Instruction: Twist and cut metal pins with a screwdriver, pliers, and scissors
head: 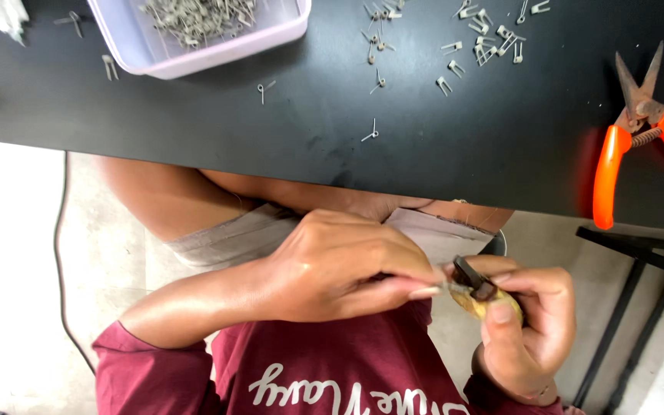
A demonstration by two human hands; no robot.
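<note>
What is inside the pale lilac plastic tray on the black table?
The pale lilac plastic tray holds a heap of small grey metal spring clips. Its far part is cut off by the frame edge; the heap covers its floor.

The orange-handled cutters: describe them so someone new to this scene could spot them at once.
Start at the black table and go to its right end, away from the pale tray of metal clips. The cutters lie there alone, blades apart, pointing away from the person. Nothing else on the table has bright orange handles.
</note>
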